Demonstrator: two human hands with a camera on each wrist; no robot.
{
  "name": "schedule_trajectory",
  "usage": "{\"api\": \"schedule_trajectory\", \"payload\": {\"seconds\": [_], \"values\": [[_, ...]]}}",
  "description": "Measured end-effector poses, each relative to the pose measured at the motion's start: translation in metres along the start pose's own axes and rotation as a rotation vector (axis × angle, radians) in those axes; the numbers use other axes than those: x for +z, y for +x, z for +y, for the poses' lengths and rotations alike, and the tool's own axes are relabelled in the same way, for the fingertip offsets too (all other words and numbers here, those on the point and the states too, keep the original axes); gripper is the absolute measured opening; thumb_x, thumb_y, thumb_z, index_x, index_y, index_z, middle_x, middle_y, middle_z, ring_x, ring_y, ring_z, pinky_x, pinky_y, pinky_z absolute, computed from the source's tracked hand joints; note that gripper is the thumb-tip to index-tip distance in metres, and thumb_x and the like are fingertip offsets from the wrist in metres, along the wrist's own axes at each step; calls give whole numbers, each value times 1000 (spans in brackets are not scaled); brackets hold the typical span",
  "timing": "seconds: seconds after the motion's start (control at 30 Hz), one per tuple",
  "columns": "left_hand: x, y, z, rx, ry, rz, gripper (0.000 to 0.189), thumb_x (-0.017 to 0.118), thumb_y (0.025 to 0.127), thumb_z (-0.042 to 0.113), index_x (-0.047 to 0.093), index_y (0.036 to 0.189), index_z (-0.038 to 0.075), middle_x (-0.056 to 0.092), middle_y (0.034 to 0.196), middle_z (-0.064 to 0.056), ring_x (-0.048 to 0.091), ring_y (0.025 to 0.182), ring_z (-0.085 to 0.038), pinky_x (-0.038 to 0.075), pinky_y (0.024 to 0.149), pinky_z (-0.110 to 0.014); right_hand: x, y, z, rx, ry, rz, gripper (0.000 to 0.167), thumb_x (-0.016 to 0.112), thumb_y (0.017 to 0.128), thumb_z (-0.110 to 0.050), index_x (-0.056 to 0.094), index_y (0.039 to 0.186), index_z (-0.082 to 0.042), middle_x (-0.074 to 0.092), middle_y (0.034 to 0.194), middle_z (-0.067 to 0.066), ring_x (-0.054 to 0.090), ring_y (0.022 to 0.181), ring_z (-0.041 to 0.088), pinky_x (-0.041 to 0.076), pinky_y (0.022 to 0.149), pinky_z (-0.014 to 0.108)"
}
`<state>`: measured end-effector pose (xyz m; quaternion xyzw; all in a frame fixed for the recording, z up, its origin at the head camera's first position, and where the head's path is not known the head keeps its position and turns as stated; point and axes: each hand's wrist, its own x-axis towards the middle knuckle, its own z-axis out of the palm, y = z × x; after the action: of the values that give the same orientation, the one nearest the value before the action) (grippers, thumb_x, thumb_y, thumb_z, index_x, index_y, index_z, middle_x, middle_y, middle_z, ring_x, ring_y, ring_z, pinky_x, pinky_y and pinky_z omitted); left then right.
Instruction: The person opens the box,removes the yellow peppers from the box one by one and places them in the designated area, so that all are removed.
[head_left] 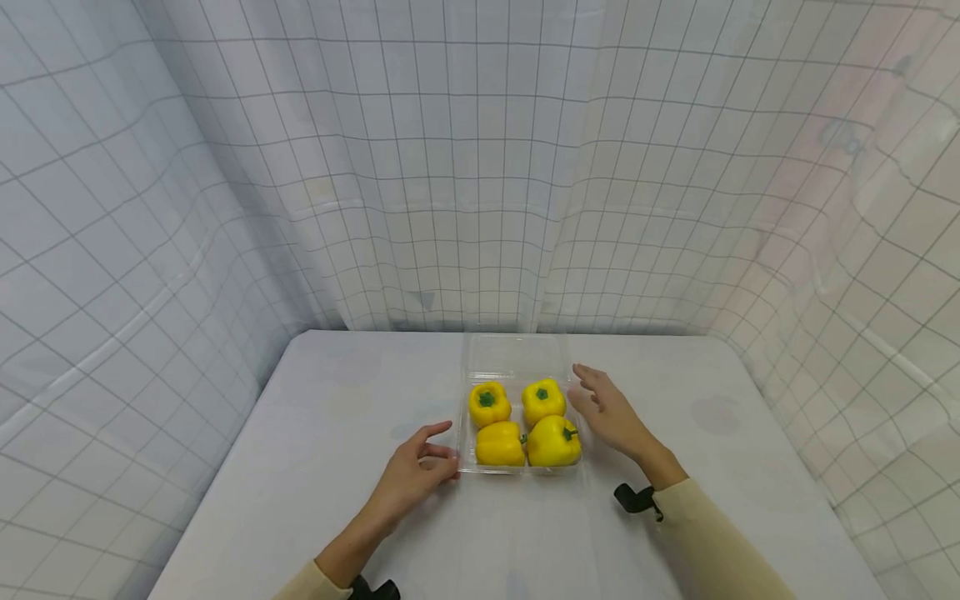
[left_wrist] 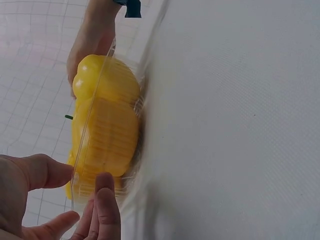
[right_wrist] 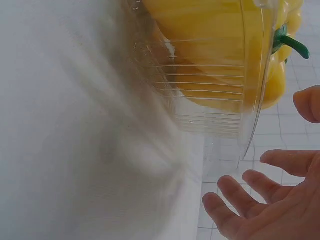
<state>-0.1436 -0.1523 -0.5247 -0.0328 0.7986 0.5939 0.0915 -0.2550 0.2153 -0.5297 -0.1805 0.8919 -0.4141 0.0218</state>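
Note:
A clear plastic clamshell box (head_left: 491, 472) stands on the table with its lid (head_left: 517, 354) folded back, away from me. Inside sit several yellow bell peppers (head_left: 553, 446) with green stems, two along the back and two in front. At the box's front left corner, my left hand (head_left: 408, 479) pinches the rim, thumb above and fingers against the outer side. Beyond the right side, my right hand (head_left: 611, 417) hovers with fingers spread, apart from the box in the right wrist view. A pepper's green stem (right_wrist: 292, 45) rises above the rim there.
A white-covered table (head_left: 337, 400) carries the box near its middle. Pale sheets (head_left: 480, 167) with a dark grid hang behind it and along both sides. Each wrist wears a black device (head_left: 636, 498).

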Motion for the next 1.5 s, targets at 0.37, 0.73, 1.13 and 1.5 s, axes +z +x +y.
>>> {"api": "schedule_trajectory", "payload": {"seconds": [0.37, 0.73, 1.13, 1.5], "values": [[5, 0, -4, 144, 236, 69, 68, 87, 102, 15, 63, 166, 14, 81, 140, -11, 83, 107, -21, 73, 93, -39, 0, 1, -19, -139, -166, 44, 71, 71, 117, -33, 46, 177, -6, 43, 183, 26, 46, 168, 54, 42, 134, 78], [12, 3, -6, 302, 480, 112, 74, 92, 101, 28, 61, 165, 7, 65, 162, -20, 72, 142, -41, 62, 119, -63, -2, 3, -43, -110, -281, -10, 80, 81, 109, -48, 52, 176, -16, 47, 181, 22, 54, 162, 51, 52, 126, 77], [18, 5, -5, 353, 770, 122, 88, 83, 104, 53, 52, 175, 10, 45, 186, -17, 54, 165, -47, 55, 125, -72, 3, 13, -61, -59, -363, -70, 80, 85, 103, -56, 60, 171, -21, 58, 164, 23, 71, 135, 45, 66, 109, 69], [22, 12, -8, 363, 870, 86, 102, 70, 107, 70, 40, 181, 7, 35, 192, -14, 35, 178, -48, 42, 136, -75, 16, 20, -72, 14, -377, -71, 71, 89, 99, -53, 72, 160, -21, 63, 152, 20, 73, 114, 32, 70, 100, 58]]}}
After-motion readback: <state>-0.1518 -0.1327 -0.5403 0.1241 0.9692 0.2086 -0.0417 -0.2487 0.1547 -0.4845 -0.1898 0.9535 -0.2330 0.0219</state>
